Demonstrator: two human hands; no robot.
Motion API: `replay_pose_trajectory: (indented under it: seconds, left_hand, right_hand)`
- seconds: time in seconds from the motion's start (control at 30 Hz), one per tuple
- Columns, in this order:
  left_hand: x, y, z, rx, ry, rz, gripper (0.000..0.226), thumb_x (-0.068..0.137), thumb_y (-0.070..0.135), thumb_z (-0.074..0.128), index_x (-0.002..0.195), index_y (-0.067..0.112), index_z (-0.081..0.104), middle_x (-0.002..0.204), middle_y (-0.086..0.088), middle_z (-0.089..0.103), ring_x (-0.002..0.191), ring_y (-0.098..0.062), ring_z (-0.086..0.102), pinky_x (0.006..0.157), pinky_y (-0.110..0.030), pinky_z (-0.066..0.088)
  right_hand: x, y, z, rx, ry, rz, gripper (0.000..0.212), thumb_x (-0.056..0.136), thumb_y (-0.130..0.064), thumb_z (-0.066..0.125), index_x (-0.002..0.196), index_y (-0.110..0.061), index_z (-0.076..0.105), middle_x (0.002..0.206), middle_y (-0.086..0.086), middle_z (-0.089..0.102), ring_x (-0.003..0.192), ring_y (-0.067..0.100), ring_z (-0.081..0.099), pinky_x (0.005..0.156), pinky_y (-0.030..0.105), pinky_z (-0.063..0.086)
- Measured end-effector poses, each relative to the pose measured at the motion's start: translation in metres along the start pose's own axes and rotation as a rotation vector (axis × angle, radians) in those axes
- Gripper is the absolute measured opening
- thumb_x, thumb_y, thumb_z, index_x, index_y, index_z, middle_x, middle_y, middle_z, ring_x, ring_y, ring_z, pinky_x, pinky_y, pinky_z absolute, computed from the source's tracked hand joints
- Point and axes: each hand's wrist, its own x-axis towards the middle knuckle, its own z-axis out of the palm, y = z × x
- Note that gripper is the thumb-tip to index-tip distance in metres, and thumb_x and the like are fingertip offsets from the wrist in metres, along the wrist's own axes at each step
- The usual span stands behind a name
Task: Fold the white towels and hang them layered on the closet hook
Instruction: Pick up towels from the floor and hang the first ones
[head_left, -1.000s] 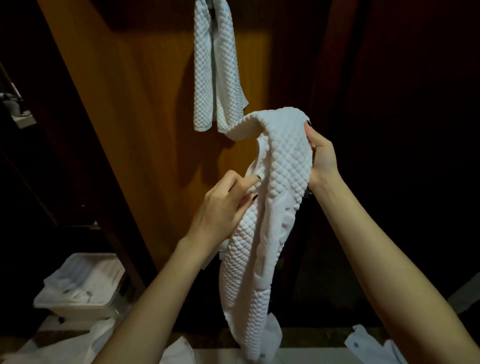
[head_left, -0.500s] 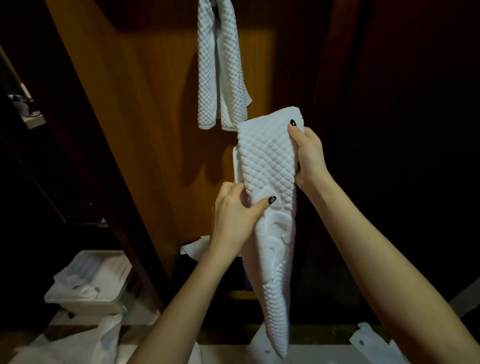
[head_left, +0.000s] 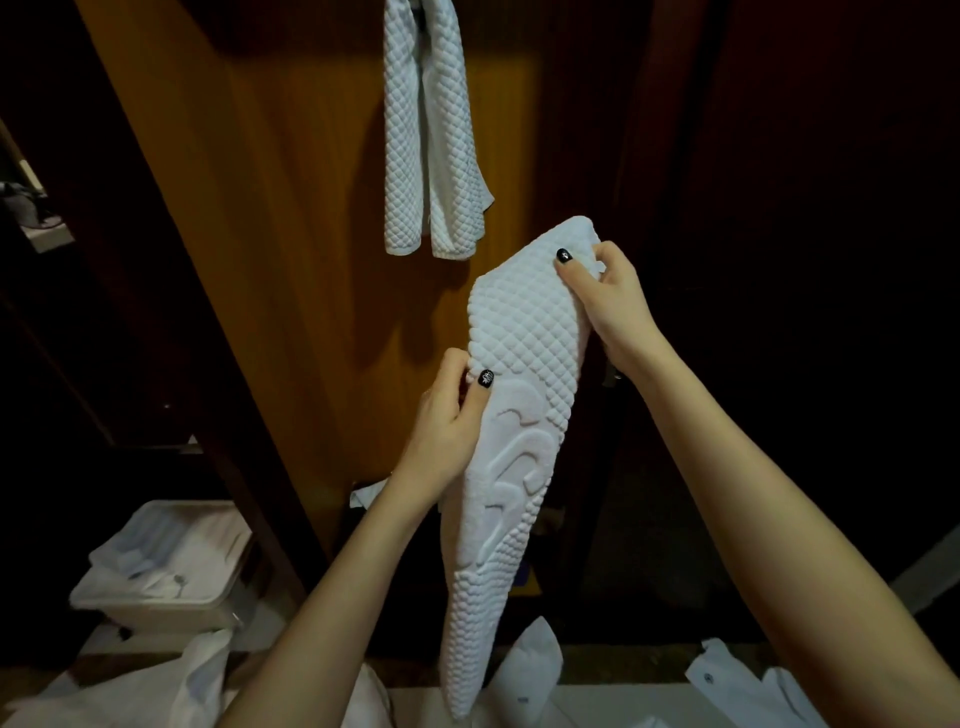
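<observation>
A white quilted towel (head_left: 519, 415), folded lengthwise into a narrow strip with a raised logo, hangs between my hands in front of the closet. My right hand (head_left: 608, 296) pinches its top end, thumb on the front. My left hand (head_left: 447, 421) grips its left edge near the middle. Above them a second white towel (head_left: 428, 135) hangs doubled over against the orange wooden panel (head_left: 270, 208); the hook that holds it is out of view at the top edge.
A white plastic bin (head_left: 166, 571) with white cloth in it stands at the lower left. More white fabric and bags (head_left: 130, 691) lie along the bottom. A dark shelf frame (head_left: 104, 312) is on the left, and a dark closet interior on the right.
The loose, bunched towel has been folded into a flat narrow strip. My left hand shifted from the front of the cloth to its left edge, and my right hand now pinches the top.
</observation>
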Motion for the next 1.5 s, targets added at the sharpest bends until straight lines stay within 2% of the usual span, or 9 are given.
replay_pose_trajectory:
  seconds: [0.13, 0.23, 0.33, 0.73, 0.9, 1.1, 1.2, 1.33, 1.5]
  left_hand:
    - [0.000, 0.001, 0.000, -0.201, 0.013, -0.068, 0.030, 0.099, 0.018, 0.055, 0.109, 0.042, 0.040, 0.102, 0.008, 0.068, 0.093, -0.006, 0.066, 0.076, -0.029, 0.056]
    - [0.002, 0.005, 0.000, -0.350, 0.091, -0.032, 0.055, 0.095, 0.013, 0.061, 0.116, 0.059, 0.041, 0.114, 0.005, 0.070, 0.103, -0.020, 0.068, 0.079, -0.036, 0.059]
    - [0.010, 0.004, 0.000, -0.324, 0.161, -0.036, 0.041, 0.096, 0.004, 0.056, 0.111, 0.042, 0.051, 0.127, -0.012, 0.060, 0.109, -0.029, 0.064, 0.086, -0.050, 0.056]
    - [0.023, 0.005, -0.006, -0.069, 0.261, 0.128, 0.038, 0.087, 0.007, 0.068, 0.102, 0.033, 0.044, 0.098, 0.004, 0.064, 0.085, -0.005, 0.066, 0.072, -0.022, 0.056]
    - [0.025, -0.007, -0.022, -0.313, 0.230, -0.013, 0.039, 0.086, 0.019, 0.071, 0.108, 0.032, 0.042, 0.115, 0.002, 0.062, 0.107, -0.013, 0.063, 0.088, -0.023, 0.053]
    - [-0.014, -0.057, -0.004, -0.121, 0.128, -0.299, 0.033, 0.081, 0.021, 0.078, 0.095, 0.035, 0.052, 0.085, -0.008, 0.066, 0.077, -0.020, 0.064, 0.067, -0.028, 0.052]
    - [-0.019, -0.058, 0.009, -0.044, 0.097, -0.250, 0.020, 0.085, 0.023, 0.073, 0.088, 0.025, 0.054, 0.078, 0.006, 0.064, 0.072, -0.011, 0.061, 0.063, -0.021, 0.048]
    - [-0.020, -0.044, 0.018, -0.103, 0.054, -0.117, 0.014, 0.097, 0.022, 0.059, 0.097, 0.008, 0.061, 0.093, -0.011, 0.069, 0.084, -0.020, 0.065, 0.074, -0.042, 0.053]
    - [-0.021, -0.021, 0.020, -0.354, -0.051, -0.203, 0.017, 0.097, 0.015, 0.058, 0.112, 0.022, 0.053, 0.117, -0.004, 0.066, 0.106, -0.013, 0.065, 0.089, -0.029, 0.055]
  right_hand:
    - [0.006, 0.010, 0.005, 0.007, 0.025, 0.057, 0.022, 0.094, -0.034, 0.061, 0.097, -0.015, 0.053, 0.108, 0.009, 0.061, 0.099, 0.025, 0.063, 0.079, 0.039, 0.055]
    - [0.008, 0.022, 0.005, 0.214, -0.009, 0.248, 0.037, 0.100, -0.041, 0.051, 0.117, -0.009, 0.058, 0.112, 0.011, 0.065, 0.104, 0.026, 0.063, 0.082, 0.037, 0.054]
    - [-0.013, 0.046, 0.008, 0.274, -0.124, 0.360, 0.041, 0.101, -0.050, 0.042, 0.117, -0.018, 0.064, 0.120, 0.012, 0.069, 0.112, 0.027, 0.065, 0.095, 0.042, 0.053]
    - [-0.053, 0.062, 0.016, 0.298, -0.189, 0.224, 0.020, 0.096, -0.026, 0.060, 0.112, -0.016, 0.066, 0.108, 0.008, 0.074, 0.097, 0.022, 0.071, 0.077, 0.032, 0.057]
    - [-0.033, 0.045, 0.025, 0.401, -0.128, 0.118, 0.025, 0.098, -0.017, 0.056, 0.122, -0.008, 0.058, 0.118, 0.017, 0.068, 0.101, 0.025, 0.068, 0.081, 0.035, 0.057]
    - [-0.012, 0.035, 0.035, 0.447, -0.056, 0.086, 0.023, 0.100, -0.014, 0.053, 0.121, -0.005, 0.054, 0.111, 0.015, 0.067, 0.095, 0.023, 0.069, 0.080, 0.037, 0.057]
    - [-0.010, 0.036, 0.034, 0.463, -0.070, 0.079, 0.017, 0.101, -0.013, 0.051, 0.116, -0.007, 0.055, 0.107, 0.012, 0.069, 0.092, 0.021, 0.070, 0.077, 0.036, 0.058]
    - [-0.009, 0.035, 0.027, 0.462, -0.095, 0.090, 0.031, 0.101, -0.015, 0.051, 0.128, -0.001, 0.051, 0.122, 0.022, 0.062, 0.106, 0.031, 0.063, 0.093, 0.046, 0.052]
    - [-0.008, 0.031, 0.025, 0.566, -0.186, 0.118, 0.042, 0.102, -0.017, 0.045, 0.138, 0.004, 0.042, 0.125, 0.022, 0.060, 0.107, 0.029, 0.063, 0.089, 0.039, 0.055]
